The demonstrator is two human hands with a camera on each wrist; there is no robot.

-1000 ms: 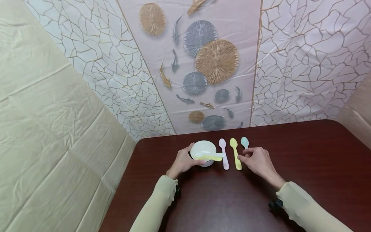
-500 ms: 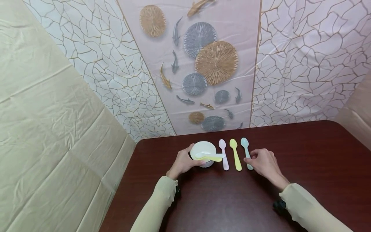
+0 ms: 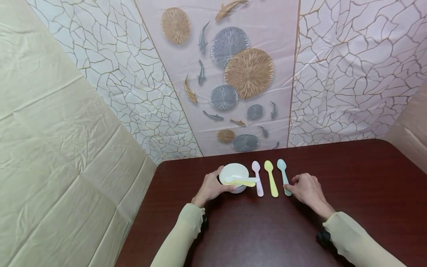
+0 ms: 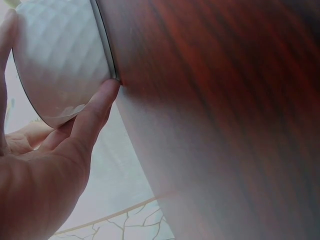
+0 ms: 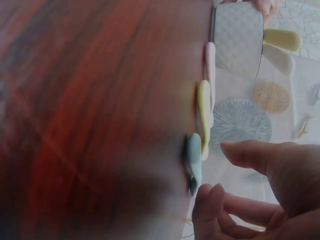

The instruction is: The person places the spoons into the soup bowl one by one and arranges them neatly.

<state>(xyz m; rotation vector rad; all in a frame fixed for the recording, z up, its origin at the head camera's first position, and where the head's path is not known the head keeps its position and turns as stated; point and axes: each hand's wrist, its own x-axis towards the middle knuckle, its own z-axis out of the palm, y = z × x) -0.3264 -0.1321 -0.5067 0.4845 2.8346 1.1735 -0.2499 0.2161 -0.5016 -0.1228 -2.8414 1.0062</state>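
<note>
The right hand (image 3: 308,189), lower than one second ago, is uncovering the blue spoon (image 3: 281,167), its thumb and forefinger parted, released. The spoon is lying right of the yellow spoon (image 3: 271,178); the left hand (image 3: 211,187) is still grasping the bowl (image 3: 230,170).

The head view faces forward and down; both wrist views (close, turned sideways) share the bowl (image 5: 237,40).

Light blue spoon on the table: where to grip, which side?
Probably mid-handle, pinched across its width from above, with the right hand coming from the right: the light blue spoon lies flat, slim handle on the near side, and a yellow spoon lies on its left.
</note>
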